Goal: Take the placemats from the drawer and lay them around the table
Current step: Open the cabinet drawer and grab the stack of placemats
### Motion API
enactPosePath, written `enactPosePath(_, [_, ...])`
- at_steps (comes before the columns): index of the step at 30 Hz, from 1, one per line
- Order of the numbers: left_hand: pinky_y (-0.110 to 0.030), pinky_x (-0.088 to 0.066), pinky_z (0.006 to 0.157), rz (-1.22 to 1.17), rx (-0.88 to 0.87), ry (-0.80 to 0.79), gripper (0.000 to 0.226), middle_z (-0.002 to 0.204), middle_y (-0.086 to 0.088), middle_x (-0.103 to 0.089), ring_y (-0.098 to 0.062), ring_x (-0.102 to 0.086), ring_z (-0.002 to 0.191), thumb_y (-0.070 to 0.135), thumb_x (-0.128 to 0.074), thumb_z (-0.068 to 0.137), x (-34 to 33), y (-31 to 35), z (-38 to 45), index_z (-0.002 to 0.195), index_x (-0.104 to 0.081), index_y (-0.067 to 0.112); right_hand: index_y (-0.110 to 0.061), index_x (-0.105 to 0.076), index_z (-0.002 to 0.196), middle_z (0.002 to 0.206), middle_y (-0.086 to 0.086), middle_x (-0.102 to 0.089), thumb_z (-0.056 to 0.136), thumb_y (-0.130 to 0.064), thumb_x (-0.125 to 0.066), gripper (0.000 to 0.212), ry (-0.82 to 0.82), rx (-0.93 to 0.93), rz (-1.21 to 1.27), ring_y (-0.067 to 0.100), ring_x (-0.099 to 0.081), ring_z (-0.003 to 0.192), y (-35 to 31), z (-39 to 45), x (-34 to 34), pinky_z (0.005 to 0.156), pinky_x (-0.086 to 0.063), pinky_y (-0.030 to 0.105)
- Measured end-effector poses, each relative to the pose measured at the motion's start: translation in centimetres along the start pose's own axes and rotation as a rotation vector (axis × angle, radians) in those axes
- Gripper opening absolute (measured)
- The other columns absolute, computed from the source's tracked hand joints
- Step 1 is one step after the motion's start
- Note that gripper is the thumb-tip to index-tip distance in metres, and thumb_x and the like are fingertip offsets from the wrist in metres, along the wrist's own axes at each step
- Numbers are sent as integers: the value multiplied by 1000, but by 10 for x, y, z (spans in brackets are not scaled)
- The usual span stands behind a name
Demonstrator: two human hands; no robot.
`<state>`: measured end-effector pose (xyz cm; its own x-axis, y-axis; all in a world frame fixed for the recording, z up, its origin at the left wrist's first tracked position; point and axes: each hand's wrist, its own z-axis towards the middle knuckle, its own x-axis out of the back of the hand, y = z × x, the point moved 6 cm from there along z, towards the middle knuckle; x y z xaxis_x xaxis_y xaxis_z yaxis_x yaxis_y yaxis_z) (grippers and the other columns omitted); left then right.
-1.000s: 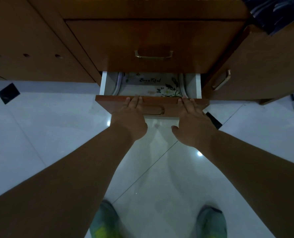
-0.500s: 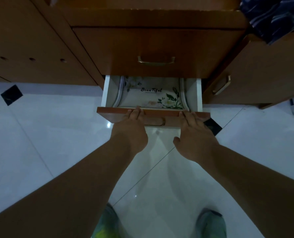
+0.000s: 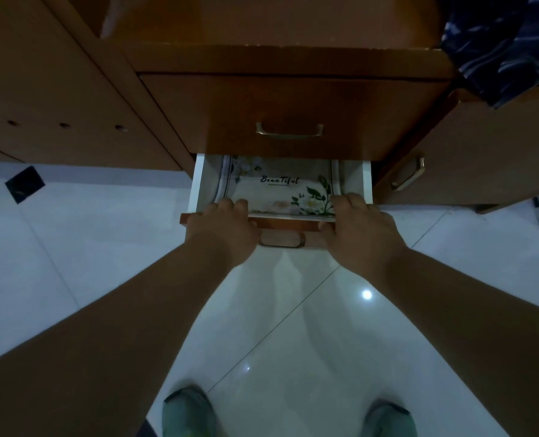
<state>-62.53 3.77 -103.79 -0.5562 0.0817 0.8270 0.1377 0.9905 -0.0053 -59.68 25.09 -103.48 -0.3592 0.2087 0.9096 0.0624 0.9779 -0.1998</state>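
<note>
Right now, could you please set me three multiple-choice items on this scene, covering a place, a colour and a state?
1. Where does the placemat lie?
A. in the open lower drawer
B. on the floor
C. on the cabinet top

2. What colour is the floor?
A. red
B. white
C. black

3. How is the upper drawer?
A. pulled out
B. removed
C. closed

Answers:
1. A, the floral mat shows inside the drawer's white walls.
2. B, glossy white tiles.
3. C, its front sits flush, while the left hand and right hand curl over the lower drawer's front.
</note>
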Motion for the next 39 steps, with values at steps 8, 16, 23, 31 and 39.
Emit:
enactPosePath(8, [-56, -41, 102, 129, 1, -116, 52, 145, -10, -49, -37, -47, 133, 48, -24, 106, -15, -23, 30, 147, -44, 21, -21, -35, 147, 148, 9, -34, 90, -52, -26, 65, -283, -5, -119, 31, -42, 132, 3, 39, -26, 100, -34, 61])
enactPosePath(16, [-57, -42, 93, 227, -37, -126, 48, 135, -8, -55, -37, -54, 123, 45, -24, 105, -22, -21, 37, 139, -49, 21, -37, -28, 151, 157, 7, -27, 50, -74, 13, 115, -360, -68, -101, 37, -27, 142, 8, 58, -53, 99, -19, 69])
enactPosePath(23, [-61, -44, 91, 224, -68, -110, 40, 124, -11, -55, -40, -58, 114, 37, -33, 102, -23, -19, 41, 131, -51, 16, -44, -26, 149, 155, 2, -31, 76, -72, 2, 82, -390, -172, -53, 33, -28, 143, 7, 56, -54, 94, -10, 70])
enactPosePath(31, [-60, -39, 102, 44, -9, -156, 36, 127, -4, -58, -36, -58, 119, 39, -31, 105, -22, -18, 45, 133, -50, 25, -13, -64, 107, 107, 12, -66, 90, -56, -39, 53, -296, -340, 329, 34, -63, 104, 11, 64, -44, 91, -51, 46])
enactPosePath(39, [-58, -38, 102, 87, -121, -173, 43, 123, -4, -61, -33, -59, 117, 40, -23, 108, -26, 0, 41, 138, -48, 22, -8, -76, 97, 100, 10, -69, 85, -9, -64, 16, 75, -348, 716, 27, -67, 97, 15, 68, -28, 86, -54, 33])
